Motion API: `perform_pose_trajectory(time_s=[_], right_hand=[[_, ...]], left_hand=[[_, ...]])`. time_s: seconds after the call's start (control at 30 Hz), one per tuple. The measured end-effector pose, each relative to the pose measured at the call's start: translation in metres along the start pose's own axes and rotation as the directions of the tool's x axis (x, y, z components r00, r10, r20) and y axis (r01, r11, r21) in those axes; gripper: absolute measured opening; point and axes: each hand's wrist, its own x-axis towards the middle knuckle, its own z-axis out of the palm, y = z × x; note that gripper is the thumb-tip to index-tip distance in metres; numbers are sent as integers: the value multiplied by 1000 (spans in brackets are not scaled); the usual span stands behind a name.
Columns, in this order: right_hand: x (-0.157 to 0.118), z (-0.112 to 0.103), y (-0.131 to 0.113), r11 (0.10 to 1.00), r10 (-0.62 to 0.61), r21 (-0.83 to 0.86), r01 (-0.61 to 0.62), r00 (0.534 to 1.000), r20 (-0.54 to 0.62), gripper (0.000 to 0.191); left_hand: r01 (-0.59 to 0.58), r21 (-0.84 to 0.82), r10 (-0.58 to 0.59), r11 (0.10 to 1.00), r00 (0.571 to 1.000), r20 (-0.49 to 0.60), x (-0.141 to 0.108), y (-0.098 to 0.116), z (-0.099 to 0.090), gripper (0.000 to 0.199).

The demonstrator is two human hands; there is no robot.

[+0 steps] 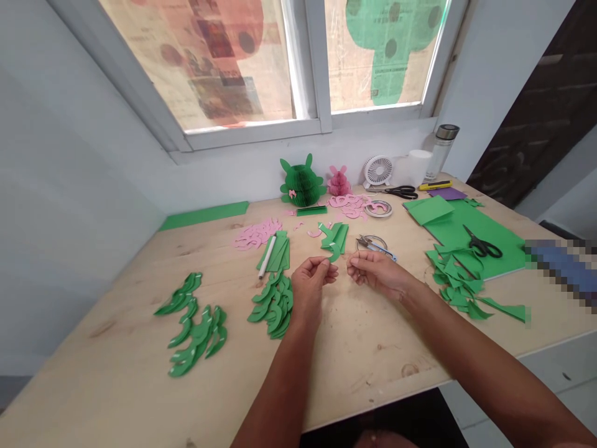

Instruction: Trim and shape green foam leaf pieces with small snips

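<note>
Over the middle of the wooden table point(364, 348), my left hand point(311, 277) pinches a curved green paper cutout point(334, 250) between thumb and fingers. My right hand point(373, 270) is just to the right, its thumb and index finger pressed together. What it pinches, if anything, is too small to make out. Below my left hand lies a heap of green curved cutouts point(275, 305). Farther left are more green cutouts with whitish marks point(198, 342). Behind the hands sit folded green strips point(342, 235) and a wire ring with small cutters point(366, 241).
At the back stand a green paper honeycomb figure point(303, 186), a pink one point(339, 183), a small fan point(379, 170) and a glass bottle point(442, 152). Pink cutouts point(259, 233), black scissors point(482, 242), green scraps point(457, 277), a tape roll point(378, 208) and a yellow cutter point(435, 185) lie about.
</note>
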Motion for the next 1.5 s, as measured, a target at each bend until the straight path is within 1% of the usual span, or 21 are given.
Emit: perform_pose_trajectory(time_s=[0.1,0.17,0.2,0.27,0.33,0.43,0.53,0.6,0.63,0.7,0.77,0.87,0.97,1.1,1.17,1.23,1.3,1.37,1.4,1.43,1.5], right_hand=[[2,-3,0,999,-23,-45,21,999,-49,26],[5,-6,1,979,-97,-190,72,987,-126,24],[7,-7,1,950,-157,-296,103,974,-165,22],[9,-9,3,831,-285,-539,136,936,-204,17],[10,-8,5,657,-376,-744,121,908,-184,12],[9,-7,6,418,-466,-904,87,875,-131,12],[8,-14,2,262,-565,-965,12,813,-143,16],[7,-22,-1,182,-599,-977,-108,776,-198,18],[7,-26,-3,143,-596,-974,-173,771,-224,20],[8,-33,-4,73,-573,-956,-283,773,-273,24],[9,-37,-3,17,-542,-934,-356,782,-308,27],[11,-39,1,-43,-507,-918,-394,800,-320,30],[12,-39,4,-60,-504,-915,-399,803,-318,30],[11,-42,4,-26,-527,-922,-387,789,-316,28],[11,-42,3,55,-566,-938,-341,764,-311,28],[12,-39,2,209,-604,-958,-198,744,-286,29],[13,-33,2,436,-598,-900,27,755,-267,29],[12,-25,2,687,-513,-698,202,815,-268,30],[11,-20,2,785,-445,-574,234,857,-260,32],[10,-14,2,848,-389,-467,251,893,-226,34],[6,-5,1,927,-298,-286,243,940,-168,34]], left_hand=[[-6,-6,6,1000,1000,11,-1,0,0,26],[-19,-14,19,1000,1000,12,-1,1,-1,25],[-23,-17,23,1000,1000,6,-1,2,-1,24],[-19,-21,19,1000,1000,-13,-1,3,-1,23],[-11,-23,10,1000,1000,-26,-1,3,-2,22],[-18,-24,17,1000,1000,-13,-2,3,-2,21],[-27,-1,27,1000,1000,4,-3,2,-2,22],[-29,47,28,998,999,30,-3,1,-3,22],[-27,81,23,996,999,49,-2,1,-3,21],[-15,162,0,987,996,93,-1,-1,-2,18],[-7,255,-30,967,990,138,1,-4,-2,14],[-44,422,-56,905,973,222,4,-10,-3,10],[-139,594,-73,792,945,318,5,-15,-7,12],[-269,719,-85,641,906,415,3,-13,-9,18],[-310,759,-63,572,906,418,1,-9,-9,19],[-326,792,-11,516,922,387,-1,-6,-8,16],[-331,799,66,502,936,346,0,-5,-7,14],[-332,759,152,560,942,300,2,-5,-8,13],[-327,715,189,618,944,269,3,-6,-9,12],[-314,653,211,689,949,234,5,-6,-9,12],[-259,492,203,831,965,165,6,-5,-10,16]])
